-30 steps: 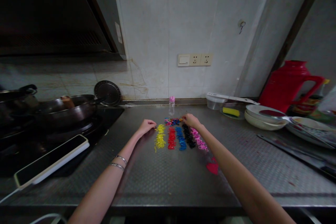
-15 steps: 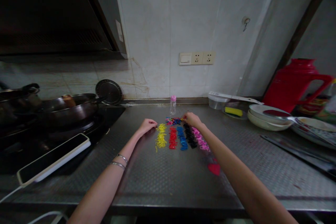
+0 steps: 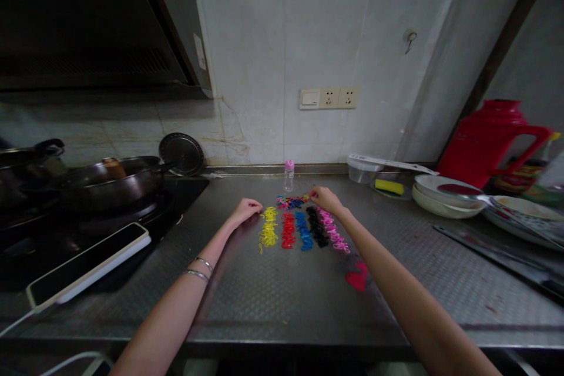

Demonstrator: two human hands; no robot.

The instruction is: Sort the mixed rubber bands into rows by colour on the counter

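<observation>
head view: nearest, a red heart-shaped piece [image 3: 358,276] is being partly overlapped by the right forearm. beyond it, five colour rows of small curled pieces are being kept apart on the metal counter [image 3: 273,299]: yellow [image 3: 269,228], red [image 3: 288,231], blue [image 3: 304,231], black [image 3: 317,227] and pink [image 3: 333,231]. just beside the yellow row, the left hand [image 3: 247,211] is being held where it was half a second ago, fingers curled close; whether a piece is being pinched cannot be told. the right hand [image 3: 326,200] is being shifted slightly rightward, fingertips narrowly gathered at the right end of the mixed heap [image 3: 289,202]; a held piece cannot be made out. more of the black and pink rows' far ends is thereby being uncovered. seemingly, the heap is being worked from that end, with the rows being left undisturbed. farther back, a pink-capped bottle [image 3: 288,177] is being left upright behind the heap.
</observation>
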